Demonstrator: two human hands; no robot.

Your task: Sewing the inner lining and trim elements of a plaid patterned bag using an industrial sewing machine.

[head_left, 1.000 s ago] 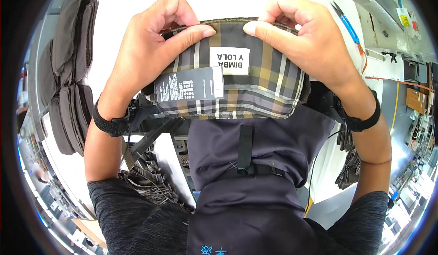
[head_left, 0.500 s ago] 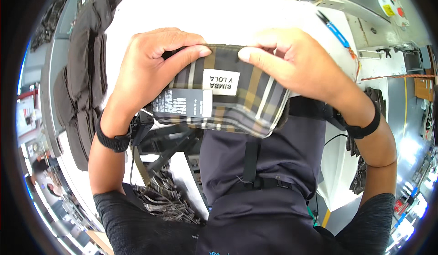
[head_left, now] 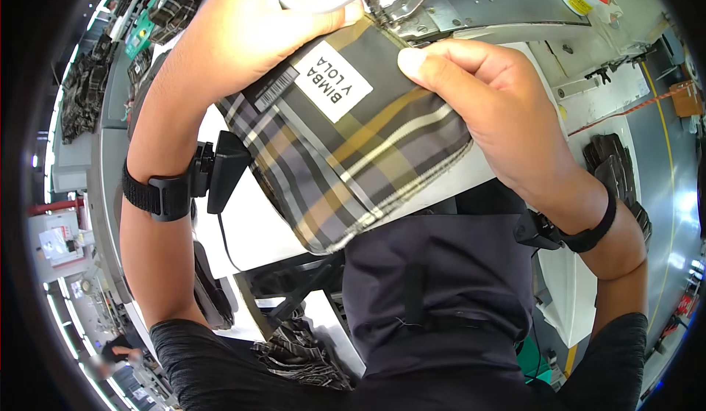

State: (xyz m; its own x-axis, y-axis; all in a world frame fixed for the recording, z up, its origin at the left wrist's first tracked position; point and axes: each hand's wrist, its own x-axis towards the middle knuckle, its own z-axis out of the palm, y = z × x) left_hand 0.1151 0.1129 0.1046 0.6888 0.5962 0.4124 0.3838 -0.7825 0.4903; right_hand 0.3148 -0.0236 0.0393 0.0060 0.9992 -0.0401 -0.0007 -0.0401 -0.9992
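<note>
A plaid lining pouch (head_left: 346, 168) with a white sewn label (head_left: 331, 80) and a grey tag (head_left: 276, 91) lies tilted, its top edge at the metal foot of a sewing machine (head_left: 397, 14). My left hand (head_left: 265, 36) grips the pouch's upper left, its fingertips partly behind the bright machine head. My right hand (head_left: 478, 102) pinches the upper right edge, thumb on top, just beside the machine's foot.
The white table (head_left: 243, 227) lies beneath. Dark fabric pieces (head_left: 610, 176) are stacked at right; plaid piles lie at upper left (head_left: 77, 109) and below (head_left: 294, 345). An orange cord (head_left: 610, 113) crosses the right. Another person (head_left: 118, 352) is small at lower left.
Both hands have brought the pouch to the machine's foot and turned it clockwise, left side raised. The view has shifted, showing more of the machine at the top.
</note>
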